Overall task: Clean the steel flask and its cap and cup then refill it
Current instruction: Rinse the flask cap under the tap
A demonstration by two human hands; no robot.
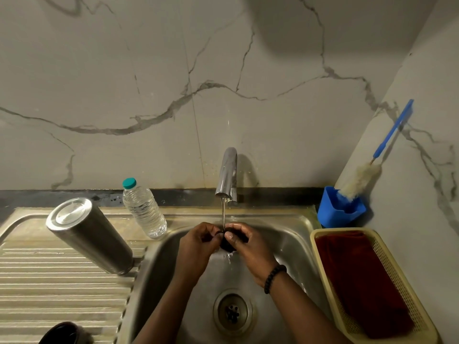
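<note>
Both hands are gripping the small dark cap [227, 242] under the tap [227, 175], over the sink [293, 234]: the left hand [198, 240] is pinching its left edge, the right hand [244, 240] is curling around its right side. To rinse it well, the fingers should probably be turning the cap so the thin stream is reaching every groove. It is looking black, round and wet. The steel flask [89, 234] is standing upside down on the draining board [49, 289], its dull brushed body dry-looking, base up.
</note>
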